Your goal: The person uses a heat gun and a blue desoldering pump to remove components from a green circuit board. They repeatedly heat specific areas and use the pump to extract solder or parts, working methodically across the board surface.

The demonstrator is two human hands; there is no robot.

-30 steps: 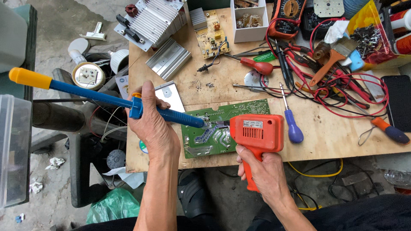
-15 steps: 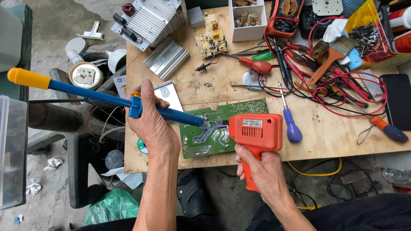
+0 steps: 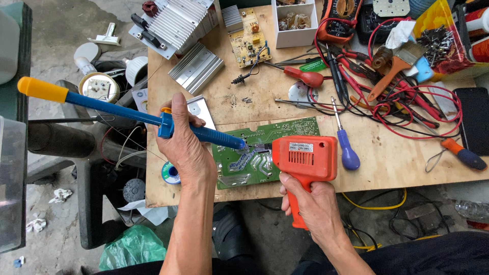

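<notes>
From the head camera, looking straight down, the left hand (image 3: 184, 147) is closed around the blue barrel of a solder sucker (image 3: 127, 115), thumb laid on top near the wider blue collar. The tool's long axis runs slantwise: its yellow cap sticks out past the bench's left edge, up and to the left over the floor, and its tip points down and to the right onto a green circuit board (image 3: 265, 133). The right hand (image 3: 310, 203) is clenched on the grip of an orange soldering gun (image 3: 304, 158), the grip hanging off the near edge of the bench (image 3: 397, 173) toward the person. The gun's body lies over the board's right part, and its nose points left, so the two tips meet at one spot near the middle of the board; whether they touch each other cannot be told. The board lies flat at the near edge of the plywood bench, its long side running left to right and tilted slightly upward to the right. Just right of the gun lies a screwdriver with a purple handle (image 3: 349, 153), its shaft pointing toward the far edge. Farther back are a red-handled screwdriver (image 3: 304, 77), a tangle of red wires (image 3: 423, 112), a yellow circuit board (image 3: 248, 36), a white box (image 3: 295, 23) and finned metal heat sinks (image 3: 175, 23) at the far left corner. A small spool of solder (image 3: 170, 173) sits at the left edge beside the left wrist.
</notes>
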